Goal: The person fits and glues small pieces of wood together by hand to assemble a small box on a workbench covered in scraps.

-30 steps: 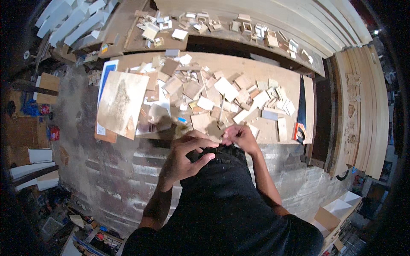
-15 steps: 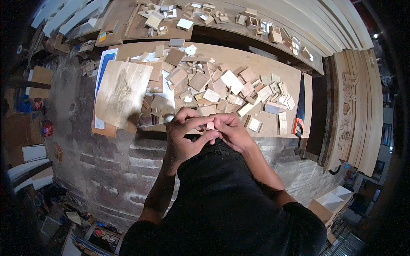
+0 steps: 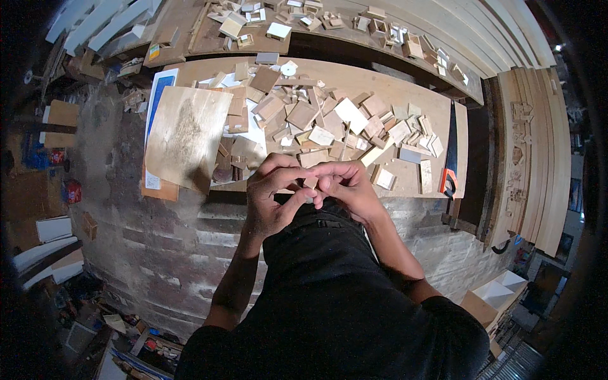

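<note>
Close in front of my body, at the near edge of the workbench (image 3: 405, 185), my left hand (image 3: 272, 190) and my right hand (image 3: 352, 190) meet fingertip to fingertip. Between them is a small square-looking wooden piece (image 3: 311, 182), light brown and partly covered by the fingers. Thumb and fingers of the left hand pinch it from one side; the right thumb and index finger close on its other side. Just beyond the hands lies a heap of loose wood offcuts (image 3: 303, 115), mostly flat blocks and thin strips.
A broad thin wooden board (image 3: 187, 136) covers the bench's left end. At the right end lies a saw with an orange handle (image 3: 449, 182). Small wooden box-like assemblies (image 3: 332, 21) stand on a bench behind, and long planks (image 3: 535, 158) are stacked at the right.
The small wooden piece has turned between my fingers and shows a browner face than before. Both hands keep their pinch, and the whole view has shifted slightly.
</note>
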Available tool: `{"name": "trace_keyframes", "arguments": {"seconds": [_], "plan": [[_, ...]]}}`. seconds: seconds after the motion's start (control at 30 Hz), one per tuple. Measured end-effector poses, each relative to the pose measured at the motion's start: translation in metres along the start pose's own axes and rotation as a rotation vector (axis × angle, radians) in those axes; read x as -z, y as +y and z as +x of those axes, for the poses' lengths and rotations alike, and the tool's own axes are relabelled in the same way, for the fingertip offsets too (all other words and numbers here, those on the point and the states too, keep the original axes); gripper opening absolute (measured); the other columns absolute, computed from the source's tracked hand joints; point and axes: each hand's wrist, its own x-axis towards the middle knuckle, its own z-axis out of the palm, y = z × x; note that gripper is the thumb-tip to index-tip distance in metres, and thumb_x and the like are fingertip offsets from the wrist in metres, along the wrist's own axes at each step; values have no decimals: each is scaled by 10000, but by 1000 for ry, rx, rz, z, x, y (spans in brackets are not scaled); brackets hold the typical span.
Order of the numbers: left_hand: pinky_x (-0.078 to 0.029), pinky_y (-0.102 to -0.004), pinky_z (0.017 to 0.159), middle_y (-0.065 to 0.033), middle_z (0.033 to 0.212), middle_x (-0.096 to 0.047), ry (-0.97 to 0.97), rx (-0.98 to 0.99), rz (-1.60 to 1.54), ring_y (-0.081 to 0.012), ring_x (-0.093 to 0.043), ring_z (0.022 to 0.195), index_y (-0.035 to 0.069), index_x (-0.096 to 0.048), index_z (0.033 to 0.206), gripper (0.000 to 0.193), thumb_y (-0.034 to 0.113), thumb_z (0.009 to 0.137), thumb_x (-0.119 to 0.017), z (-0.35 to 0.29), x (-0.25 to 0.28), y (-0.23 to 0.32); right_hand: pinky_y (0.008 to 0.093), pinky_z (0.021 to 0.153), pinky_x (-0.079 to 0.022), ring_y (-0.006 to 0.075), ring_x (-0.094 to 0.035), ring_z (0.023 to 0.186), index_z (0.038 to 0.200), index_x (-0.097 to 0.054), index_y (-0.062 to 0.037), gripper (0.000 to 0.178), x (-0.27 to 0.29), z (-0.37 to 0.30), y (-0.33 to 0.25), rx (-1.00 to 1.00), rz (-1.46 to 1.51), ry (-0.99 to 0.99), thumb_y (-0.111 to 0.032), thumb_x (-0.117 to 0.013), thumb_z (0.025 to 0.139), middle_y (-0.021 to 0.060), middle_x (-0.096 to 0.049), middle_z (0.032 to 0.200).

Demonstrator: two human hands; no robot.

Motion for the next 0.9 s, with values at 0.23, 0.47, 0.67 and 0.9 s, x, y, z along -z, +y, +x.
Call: {"name": "trace_keyframes", "arguments": {"seconds": [0.23, 0.47, 0.67, 0.9], "plan": [[-549, -236, 636, -125, 937, -713, 80, -93, 75, -141, -677, 789, 14, -720, 987, 157, 41, 832, -725, -11, -1, 0, 225, 590, -513, 92, -637, 633, 947, -713, 23, 112, -13, -5, -25, 26, -333, 82, -26, -739, 849, 58, -701, 770], [-559, -238, 694, -145, 878, -734, 82, 294, -296, -130, -695, 783, -26, -729, 956, 117, 9, 849, -699, -29, 1, 18, 255, 579, -539, 144, -675, 668, 884, -681, 41, 123, -8, -13, -31, 232, -530, -32, 23, -769, 801, 106, -678, 806], [-556, -237, 688, -139, 854, -733, 122, 366, -353, -126, -695, 763, -52, -717, 941, 102, 2, 868, -672, -29, 0, 43, 269, 576, -545, 157, -674, 647, 864, -661, 48, 113, -15, -16, -32, 215, -480, -75, 29, -758, 809, 105, -670, 801], [-560, -252, 639, -141, 860, -732, 175, 132, -63, -145, -709, 758, -47, -702, 959, 123, 33, 866, -699, -30, -9, 58, 252, 562, -530, 152, -663, 616, 898, -639, 58, 146, -10, -20, -31, 115, -288, -117, -57, -724, 872, 97, -659, 762]]}}
